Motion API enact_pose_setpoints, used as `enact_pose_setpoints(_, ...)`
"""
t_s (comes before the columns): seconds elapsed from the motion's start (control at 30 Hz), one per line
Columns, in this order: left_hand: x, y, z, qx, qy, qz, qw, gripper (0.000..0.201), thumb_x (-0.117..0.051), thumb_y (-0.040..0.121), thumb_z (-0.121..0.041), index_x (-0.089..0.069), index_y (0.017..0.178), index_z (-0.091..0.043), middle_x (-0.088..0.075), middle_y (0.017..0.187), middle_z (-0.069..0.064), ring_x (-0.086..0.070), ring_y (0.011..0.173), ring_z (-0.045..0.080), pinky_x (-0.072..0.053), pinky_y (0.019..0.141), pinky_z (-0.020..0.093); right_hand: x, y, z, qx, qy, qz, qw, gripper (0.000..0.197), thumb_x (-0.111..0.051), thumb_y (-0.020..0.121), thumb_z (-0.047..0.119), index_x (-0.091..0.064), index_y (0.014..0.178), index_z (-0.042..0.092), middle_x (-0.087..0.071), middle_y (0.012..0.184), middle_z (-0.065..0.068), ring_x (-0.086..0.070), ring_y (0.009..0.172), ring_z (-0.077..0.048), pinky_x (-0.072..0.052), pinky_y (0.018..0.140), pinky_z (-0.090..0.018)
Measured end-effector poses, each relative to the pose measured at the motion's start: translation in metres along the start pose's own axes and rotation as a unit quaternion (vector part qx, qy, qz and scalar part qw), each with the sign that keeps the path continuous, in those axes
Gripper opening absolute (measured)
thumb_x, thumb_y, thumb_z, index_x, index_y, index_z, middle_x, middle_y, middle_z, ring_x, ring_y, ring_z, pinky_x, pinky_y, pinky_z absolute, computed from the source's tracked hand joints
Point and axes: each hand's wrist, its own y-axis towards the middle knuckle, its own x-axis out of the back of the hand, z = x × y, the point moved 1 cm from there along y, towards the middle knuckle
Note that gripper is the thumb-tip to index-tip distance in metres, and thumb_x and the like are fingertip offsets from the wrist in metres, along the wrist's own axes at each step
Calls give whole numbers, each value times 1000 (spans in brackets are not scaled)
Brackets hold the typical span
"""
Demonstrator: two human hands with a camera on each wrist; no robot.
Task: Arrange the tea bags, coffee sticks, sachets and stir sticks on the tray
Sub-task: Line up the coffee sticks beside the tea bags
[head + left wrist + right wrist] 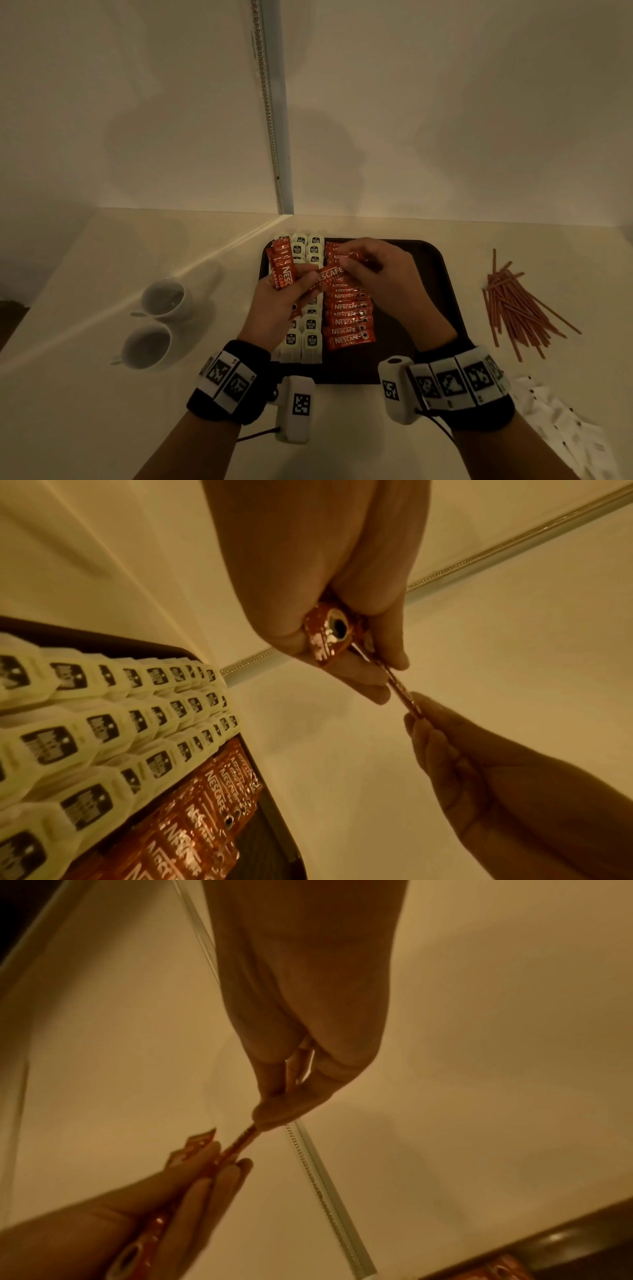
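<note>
A dark tray [431, 294] holds rows of white tea bags [311, 339] on its left side and a column of red coffee sticks [349, 322] beside them. My left hand [284, 294] grips a small bundle of red coffee sticks [282, 267] above the tea bags. One coffee stick [330, 272] spans between the hands: my right hand [373, 270] pinches its far end [245, 1137] while the left hand [346, 647] still holds the other end. In the left wrist view the tea bags [103, 723] and laid coffee sticks [192, 818] lie below.
A loose pile of brown stir sticks [517, 305] lies on the table right of the tray. White sachets [561, 425] lie at the near right. Two white cups [154, 322] stand to the left. A wall corner with a metal strip [274, 137] rises behind the tray.
</note>
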Motion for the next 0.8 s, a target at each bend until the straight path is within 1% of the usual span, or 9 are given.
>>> enact_pose_setpoints(0.13, 2, -1, -6, -39, 38, -6, 999, 13, -66, 80, 4, -70, 89, -4, -74, 89, 9, -71, 85, 22, -55, 70, 20, 2, -1, -11, -38, -3, 18, 999, 11, -64, 86, 20, -65, 94, 27, -65, 91, 12, -64, 82, 1, -53, 72, -16)
enact_pose_setpoints(0.23, 5, -1, -12, -63, 49, -30, 996, 11, -69, 78, 0, -72, 85, -9, -74, 85, 5, -71, 84, 19, -55, 71, 20, 3, -3, -17, -82, 48, 60, 994, 17, -59, 89, 13, -65, 103, 20, -63, 99, 8, -64, 86, -2, -52, 67, -13)
enact_pose_setpoints(0.3, 5, -2, -15, -65, 74, -7, 995, 12, -71, 75, -1, -72, 85, -9, -74, 83, 3, -71, 81, 16, -54, 69, 18, 4, -5, -20, -100, 68, 59, 991, 18, -58, 89, 11, -64, 103, 20, -63, 100, 5, -65, 88, -7, -53, 67, -14)
enact_pose_setpoints(0.4, 5, -6, -13, -57, 131, 18, 990, 15, -72, 76, 3, -71, 86, -8, -74, 77, -1, -70, 72, 10, -51, 62, 16, 5, -8, -20, -111, 92, 58, 988, 17, -60, 88, 12, -65, 103, 19, -63, 103, -1, -66, 93, -14, -56, 74, -23)
enact_pose_setpoints(0.57, 11, -5, -11, -46, 137, 19, 989, 14, -71, 77, 2, -72, 83, -10, -74, 78, -1, -69, 76, 12, -52, 66, 18, 10, -11, -21, -129, 155, 94, 975, 13, -59, 87, 8, -65, 96, 14, -64, 103, -16, -67, 90, -19, -57, 76, -26)
enact_pose_setpoints(0.63, 12, -5, -10, -33, 143, 27, 989, 12, -69, 79, 1, -71, 85, -9, -74, 78, 0, -70, 76, 13, -53, 66, 17, 12, -11, -28, -111, 92, 117, 983, 12, -61, 86, 11, -65, 93, 19, -67, 100, -12, -67, 91, -18, -56, 80, -29)
enact_pose_setpoints(0.7, 14, -6, -7, -19, 129, 12, 991, 8, -66, 84, -3, -70, 88, -8, -74, 79, 3, -71, 77, 15, -55, 68, 19, 16, -11, -38, -101, 36, 123, 987, 11, -62, 86, 13, -65, 91, 22, -68, 98, -1, -65, 92, -13, -53, 82, -28)
enact_pose_setpoints(0.77, 18, -7, -4, -10, 135, -33, 990, 5, -66, 86, -12, -68, 88, -7, -69, 67, 3, -68, 64, 14, -55, 62, 22, 21, -13, -52, -106, -11, 111, 988, 12, -61, 86, 13, -64, 89, 24, -66, 97, 6, -63, 92, -7, -51, 80, -23)
enact_pose_setpoints(0.8, 22, -7, -2, -5, 147, -57, 988, 9, -67, 86, -17, -67, 87, -8, -62, 58, 2, -61, 53, 13, -53, 57, 24, 23, -16, -61, -109, -36, 104, 988, 14, -61, 87, 11, -63, 88, 25, -64, 97, 9, -61, 92, -5, -49, 78, -20)
